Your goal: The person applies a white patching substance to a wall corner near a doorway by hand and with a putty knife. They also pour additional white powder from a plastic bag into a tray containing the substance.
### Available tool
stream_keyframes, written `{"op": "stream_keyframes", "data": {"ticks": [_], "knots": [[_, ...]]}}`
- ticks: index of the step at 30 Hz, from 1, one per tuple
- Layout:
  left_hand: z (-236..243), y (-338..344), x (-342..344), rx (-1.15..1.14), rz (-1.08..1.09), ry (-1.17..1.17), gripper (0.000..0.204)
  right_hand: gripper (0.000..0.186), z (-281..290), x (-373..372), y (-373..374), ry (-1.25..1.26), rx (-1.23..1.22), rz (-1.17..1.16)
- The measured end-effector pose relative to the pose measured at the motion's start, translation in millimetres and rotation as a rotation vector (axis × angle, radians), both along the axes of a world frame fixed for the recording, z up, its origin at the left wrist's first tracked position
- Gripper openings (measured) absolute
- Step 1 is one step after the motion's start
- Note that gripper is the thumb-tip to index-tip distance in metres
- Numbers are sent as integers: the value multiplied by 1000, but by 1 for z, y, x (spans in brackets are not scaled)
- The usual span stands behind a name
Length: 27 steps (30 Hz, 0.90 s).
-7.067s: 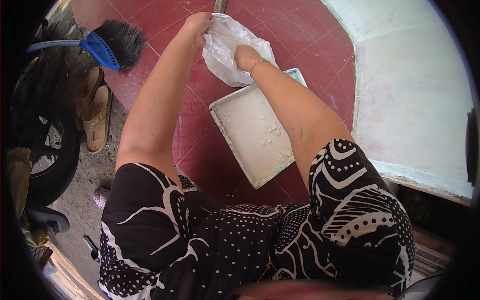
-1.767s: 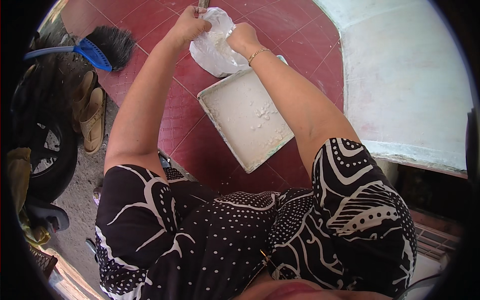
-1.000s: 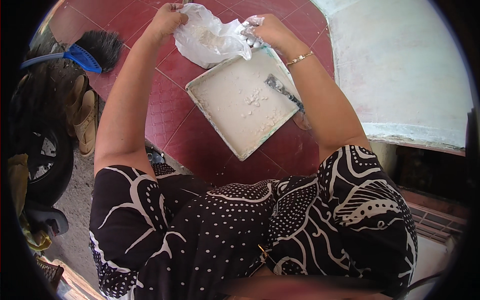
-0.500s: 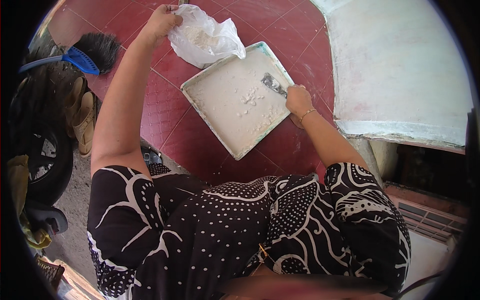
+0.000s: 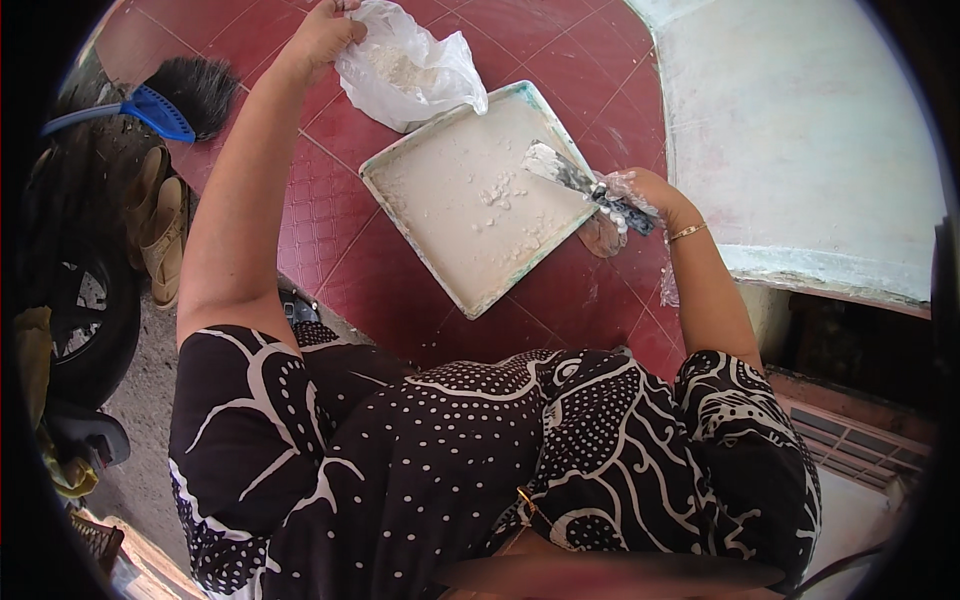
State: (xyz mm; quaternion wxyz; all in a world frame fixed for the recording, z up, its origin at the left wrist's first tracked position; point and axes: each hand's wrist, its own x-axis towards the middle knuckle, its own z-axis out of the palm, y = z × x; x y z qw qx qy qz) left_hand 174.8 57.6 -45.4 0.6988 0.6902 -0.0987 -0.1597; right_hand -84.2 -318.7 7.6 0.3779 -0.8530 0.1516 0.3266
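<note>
My left hand (image 5: pixel 330 38) pinches the rim of a white plastic bag (image 5: pixel 455 72), which gapes open with pale powder (image 5: pixel 403 72) inside. The bag sits against the far corner of a square, shallow tray (image 5: pixel 418 258) coated with off-white paste and small lumps. A putty knife (image 5: pixel 560 172) lies across the tray's right rim, its blade smeared white and its dark handle sticking out over the floor. Just beyond that handle, my right hand (image 5: pixel 655 192) has its fingers closed on crumpled clear plastic film (image 5: pixel 668 285), which trails below the wrist. White lumps cling around the handle.
Dark red tiles (image 5: pixel 345 290) cover the floor. To the left are a blue broom head (image 5: pixel 165 112), tan sandals (image 5: pixel 165 240) and a black wheel (image 5: pixel 95 310). A pale, rough-edged slab (image 5: pixel 790 130) stands at the right. Partly hidden beside the tray is a brownish object (image 5: pixel 603 236).
My right hand has let go of the putty knife and moved right, and now has clear film in it. The knife's blade has turned over. The left hand and bag shifted slightly.
</note>
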Motion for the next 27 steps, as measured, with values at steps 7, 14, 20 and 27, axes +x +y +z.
{"op": "stream_keyframes", "data": {"ticks": [7,14,20,27], "knots": [[14,0,-14,93,-50,-100,50,24,-21,-19,22,62,445,-502],[21,4,-22,282,-207,-55,50,23,-46,-27,28,74,690,-589],[17,10,-27,287,-334,-201,62,29,-14,-5,50,-14,575,-452],[33,-1,-37,262,-404,-313,68,23,23,85,106,-322,210,-110]]}}
